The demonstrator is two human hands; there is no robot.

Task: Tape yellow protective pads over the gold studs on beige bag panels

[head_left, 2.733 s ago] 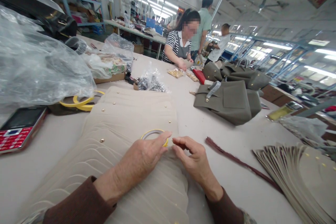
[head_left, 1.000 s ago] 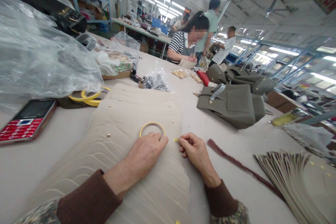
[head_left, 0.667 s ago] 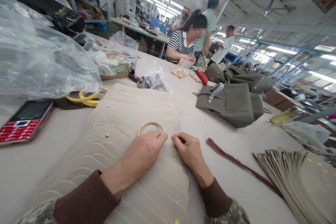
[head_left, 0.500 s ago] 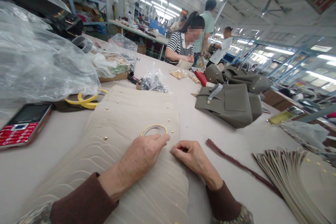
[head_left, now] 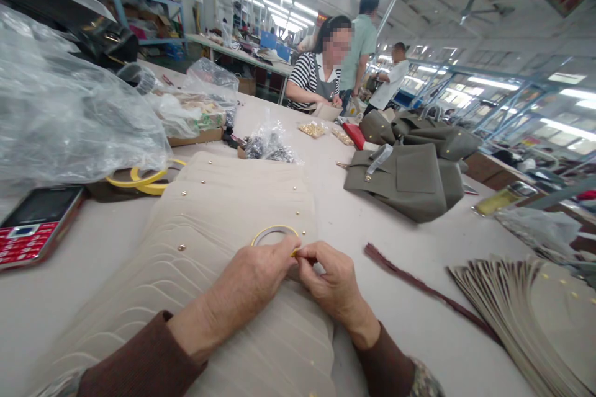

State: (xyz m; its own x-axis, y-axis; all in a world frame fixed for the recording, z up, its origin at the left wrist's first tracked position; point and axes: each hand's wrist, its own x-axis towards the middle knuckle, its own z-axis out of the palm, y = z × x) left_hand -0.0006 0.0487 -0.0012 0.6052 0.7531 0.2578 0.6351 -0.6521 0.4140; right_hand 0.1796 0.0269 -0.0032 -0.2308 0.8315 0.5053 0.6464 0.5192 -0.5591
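Yellow-edged, ring-shaped roll of narrow tape [head_left: 274, 228]: over the right half of the broad pile of overlapping beige sheet panels [head_left: 233, 198], far rim exposed, near rim covered by fingers; whether it rests on the pile or is slightly raised, I cannot tell.
Step in hand: by my reading, the tape is being worked at the roll's near right edge, where both hands meet.
Next move calls for: as I judge it, a steady left hold on the roll and a fine, sure right pinch at its edge, without disturbing the loose panels beneath.
Left hand [head_left: 251, 276]: grasping the roll by its near side; back upward, forearm slanting across the pile from its near left.
Right hand [head_left: 333, 279]: thumb and forefinger pinching at the roll's edge, touching or nearly touching the left fingertips; wrist bent inward over the pile's right border. Any tape end between them is too small to make out.
Small round gold-coloured metal studs [head_left: 182, 247]: dotted along both sides of the pile.
Dark red fibrous strand [head_left: 403, 272]: on the table, right of the pile.
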